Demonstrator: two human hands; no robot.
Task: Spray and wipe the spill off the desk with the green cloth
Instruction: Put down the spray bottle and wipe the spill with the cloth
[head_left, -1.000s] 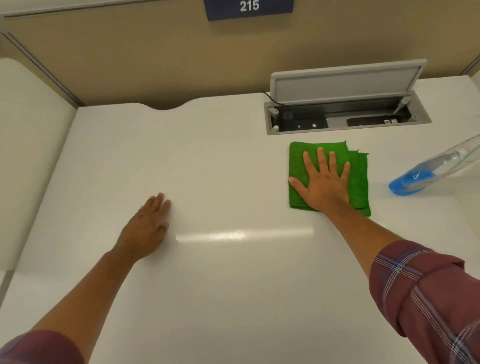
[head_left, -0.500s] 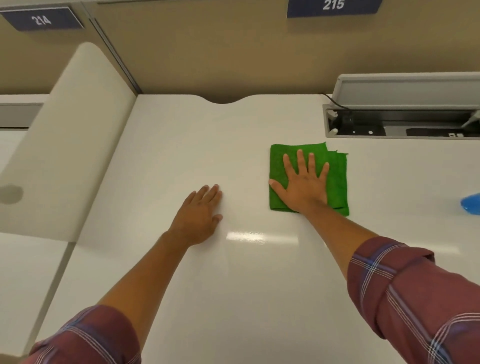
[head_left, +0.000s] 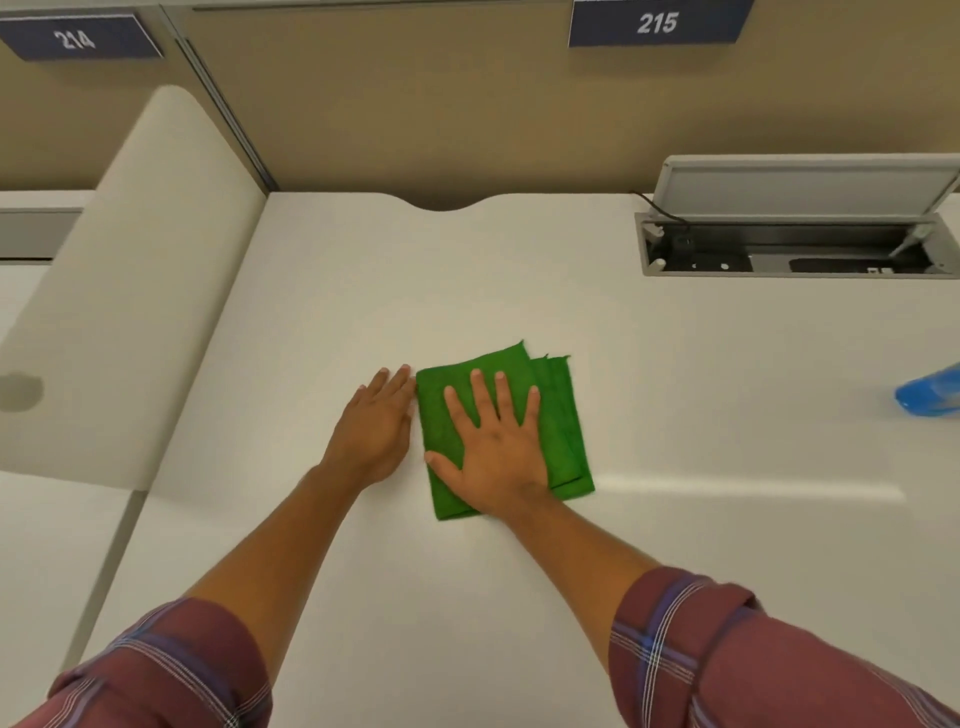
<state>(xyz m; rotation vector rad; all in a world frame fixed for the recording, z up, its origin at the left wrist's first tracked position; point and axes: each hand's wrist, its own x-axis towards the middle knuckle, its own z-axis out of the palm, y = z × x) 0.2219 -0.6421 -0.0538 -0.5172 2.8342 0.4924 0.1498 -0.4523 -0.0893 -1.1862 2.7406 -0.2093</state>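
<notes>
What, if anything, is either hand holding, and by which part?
Nothing is gripped. The right hand lies flat, fingers spread, pressing on the middle of the green cloth; the left hand rests flat on the desk.

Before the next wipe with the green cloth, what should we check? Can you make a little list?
1. Right hand flat on the green cloth, fingers spread: ok.
2. Cloth lying flat and folded on the desk: ok.
3. Left hand clear of the wiping path: not ok, its fingertips sit right at the cloth's left edge.
4. Any spill left on the desk: cannot tell, the white top shows only glare.
5. Spray bottle out of the way: ok, it lies far right, apart from the cloth.
6. Open cable hatch away from the cloth: ok.
</notes>
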